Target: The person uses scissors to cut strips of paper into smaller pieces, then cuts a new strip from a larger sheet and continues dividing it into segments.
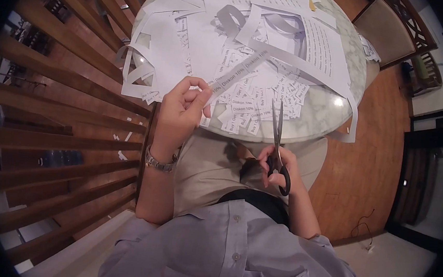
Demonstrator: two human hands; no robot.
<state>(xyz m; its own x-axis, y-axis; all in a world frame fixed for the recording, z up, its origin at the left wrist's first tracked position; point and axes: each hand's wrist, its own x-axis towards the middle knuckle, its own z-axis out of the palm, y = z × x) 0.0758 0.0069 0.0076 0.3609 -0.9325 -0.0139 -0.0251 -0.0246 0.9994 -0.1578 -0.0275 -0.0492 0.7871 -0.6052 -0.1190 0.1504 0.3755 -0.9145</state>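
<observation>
Checking the paper strip (pixel 231 77) first: where is it, and which way does it run?

Over the near-left part of the tabletop (pixel 311 126), above the small printed scraps (pixel 242 106). Long axis is diagonal: near end at the left hand (pixel 180 106), far end away from the body and to the right. It overlaps other strips out there; can't tell if it's joined to any.

Which hand is nearer?

Left, touching it. Near end is pinched between thumb and index finger, other fingers curled in. Forearm comes up on the left, watch (pixel 161 161) on the wrist, hand by the near-left edge.

And the right hand (pixel 289 167)?

Closed around the handles of the scissors (pixel 279 135), off the near edge, closer to the body. How each finger sits in the loops is partly hidden.

Blades?

Pointing away from the body, tips over the near edge by the scraps. Slightly parted, nothing clear between them. They sit right of the strip and nearer the body, apart from it, so their line and the strip's slant meet at an angle.

Hands together?

No, well apart: left one farther forward, right one lower.
</observation>
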